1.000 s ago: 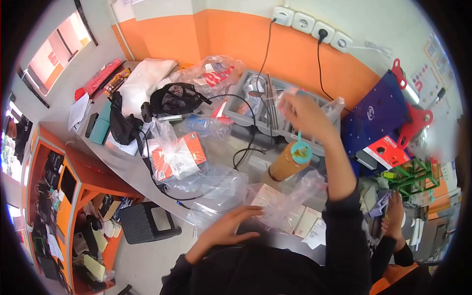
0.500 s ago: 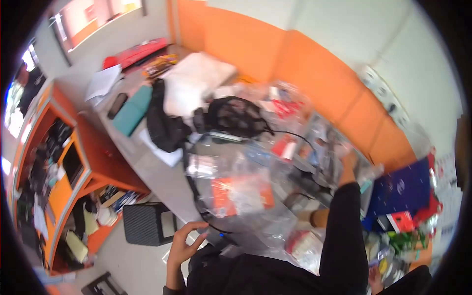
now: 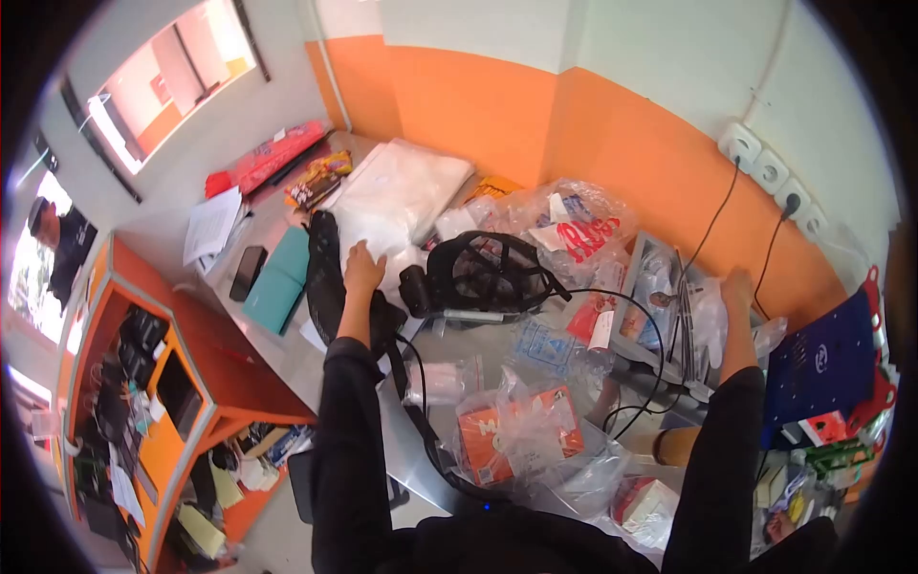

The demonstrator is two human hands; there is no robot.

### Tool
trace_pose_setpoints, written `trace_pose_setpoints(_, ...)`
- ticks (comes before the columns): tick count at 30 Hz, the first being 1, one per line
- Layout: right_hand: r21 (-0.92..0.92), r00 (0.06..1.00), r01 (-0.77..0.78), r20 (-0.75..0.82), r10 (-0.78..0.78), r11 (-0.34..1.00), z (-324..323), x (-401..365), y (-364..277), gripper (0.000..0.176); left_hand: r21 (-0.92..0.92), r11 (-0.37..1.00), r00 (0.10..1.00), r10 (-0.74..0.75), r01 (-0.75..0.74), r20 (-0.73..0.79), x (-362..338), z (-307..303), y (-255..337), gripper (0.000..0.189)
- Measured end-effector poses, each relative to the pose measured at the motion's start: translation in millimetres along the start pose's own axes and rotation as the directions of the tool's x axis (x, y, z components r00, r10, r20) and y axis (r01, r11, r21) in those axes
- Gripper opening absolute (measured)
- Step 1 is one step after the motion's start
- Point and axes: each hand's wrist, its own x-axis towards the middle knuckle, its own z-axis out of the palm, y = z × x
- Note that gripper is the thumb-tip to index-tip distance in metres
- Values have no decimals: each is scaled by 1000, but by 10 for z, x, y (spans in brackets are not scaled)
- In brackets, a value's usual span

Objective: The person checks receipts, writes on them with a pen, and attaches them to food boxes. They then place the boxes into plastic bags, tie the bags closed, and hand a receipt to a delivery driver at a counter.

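My left hand reaches over the table with its fingers apart and nothing in them. Just behind it lies a stack of white plastic sheets or bags, and a black bag with a strap lies under the wrist. On the right, my right hand is closed at the edge of a clear plastic bag, beside a grey tray of plastic-wrapped items. Its fingertips are partly hidden. Between the hands sits a black head-strap harness with a cable.
An orange box in clear plastic lies near my body. A teal folder and a dark phone-like case are at left. Power sockets with plugged cables line the wall. A blue board stands at right. Another person appears far left.
My left hand has moved from the table's front edge up to the white plastic. The right hand has shifted right, out from over the tray. The view has turned and sharpened.
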Motion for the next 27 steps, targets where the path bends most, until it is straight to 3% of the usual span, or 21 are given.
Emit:
trace_pose_setpoints(1, -28, 979, 119, -165, -122, 992, 94, 133, 67, 22, 213, 975, 997, -52, 61, -52, 75, 131, -21, 21)
trace_pose_setpoints(2, -83, 914, 229, -323, -244, 970, 54, 208, 72, 20, 218, 969, 990, -132, 120, 42, 99, 96, 11, 21)
trace_pose_setpoints(3, 42, 891, 289, -376, -253, 956, -2, 291, 82, 18, 229, 956, 966, -219, 183, 139, 97, 61, 32, 21)
trace_pose_setpoints(4, 161, 866, 356, -426, -261, 921, -229, 243, -59, 16, 203, 954, 961, -249, 222, 121, 186, 386, -210, 18)
trace_pose_setpoints(6, 422, 870, 363, -472, -141, 831, -448, 247, -255, 20, 92, 957, 946, -287, 276, 148, 154, 145, -148, 18)
trace_pose_setpoints(8, 383, 851, 421, -480, -212, 822, -609, 173, -361, 16, 7, 966, 961, -258, 259, 94, 194, 4, -188, 17)
trace_pose_setpoints(11, 429, 829, 454, -524, -194, 781, -665, 184, -373, 11, -542, 812, 959, -280, 217, -36, 368, -228, -296, 18)
trace_pose_setpoints(12, 459, 821, 463, -544, -172, 759, -678, 190, -390, 9, -695, 696, 961, -276, 181, -27, 467, -350, -346, 17)
trace_pose_setpoints(13, 466, 816, 455, -559, -146, 759, -696, 186, -416, 8, -805, 537, 944, -321, 250, 80, 603, -403, -499, 15)
trace_pose_setpoints(15, 481, 805, 438, -587, -92, 759, -739, 164, -470, 7, -873, 414, 935, -335, 257, 116, 776, -832, -436, 18)
trace_pose_setpoints(18, 484, 854, 306, -520, -11, 820, -1007, 109, -739, 7, -886, 451, 975, -223, 110, 8, 989, -1571, 88, 22)
trace_pose_setpoints(20, 661, 775, 565, -630, -45, 494, -1218, -211, -1153, 8, -817, 575, 988, -88, -53, -126, 1030, -2118, 552, 23)
trace_pose_setpoints(21, 747, 843, 515, -531, -88, 421, -1368, -420, -1424, 12, -769, 624, 982, -11, -139, -187, 1001, -2405, 808, 24)
trace_pose_setpoints(22, 796, 847, 530, -479, -230, 292, -1556, -724, -1665, 16, -786, 609, 993, 23, -103, -112, 932, -2706, 1077, 23)
trace_pose_setpoints(23, 788, 779, 582, -470, -414, 200, -1780, -1128, -1858, 19, -801, 595, 998, 59, -64, -36, 832, -2999, 1351, 23)
trace_pose_setpoints(24, 855, 756, 498, -349, -554, 141, -1980, -1531, -2027, 23, -814, 581, 994, 98, -25, 40, 733, -3252, 1603, 22)
trace_pose_setpoints(25, 733, 611, 680, -568, -551, -2, -1942, -1812, -2180, 26, -865, 501, 993, 84, 31, 84, 638, -3457, 1835, 22)
trace_pose_setpoints(27, 738, 561, 674, -550, -618, -44, -2252, -2595, -2198, 32, -933, 325, 979, 80, 151, 187, 418, -3786, 2240, 21)
